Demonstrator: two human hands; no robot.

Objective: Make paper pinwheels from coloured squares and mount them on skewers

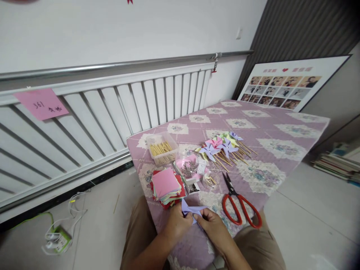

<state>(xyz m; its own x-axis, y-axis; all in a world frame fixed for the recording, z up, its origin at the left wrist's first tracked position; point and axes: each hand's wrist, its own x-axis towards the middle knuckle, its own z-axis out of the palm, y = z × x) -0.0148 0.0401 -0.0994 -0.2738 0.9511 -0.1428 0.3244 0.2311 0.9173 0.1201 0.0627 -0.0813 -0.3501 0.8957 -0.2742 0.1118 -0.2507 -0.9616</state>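
Your left hand (176,222) and your right hand (214,225) meet at the near edge of the table (281,123), both closed around a lilac paper piece (191,210). The fingers of each hand are curled in and pinch the folded paper from either side, so it sits between your hands, just above the purple patterned cloth and close to your knees.

Just beyond your left hand lies a stack of coloured paper squares (166,186), pink on top. To the right of your hands rest red-handled scissors (239,204), blades pointing away from you. Farther off, a clear dish of small metal pieces (186,165) stands near the middle, with a clear box of wooden sticks (161,149) to its far left. Finished paper pinwheels (222,145) on sticks lie in a cluster to the far right of the dish.

A white radiator (98,112) runs along the wall on the left, with a pink note (41,103) stuck on it. A framed photo board (284,85) leans at the far right.
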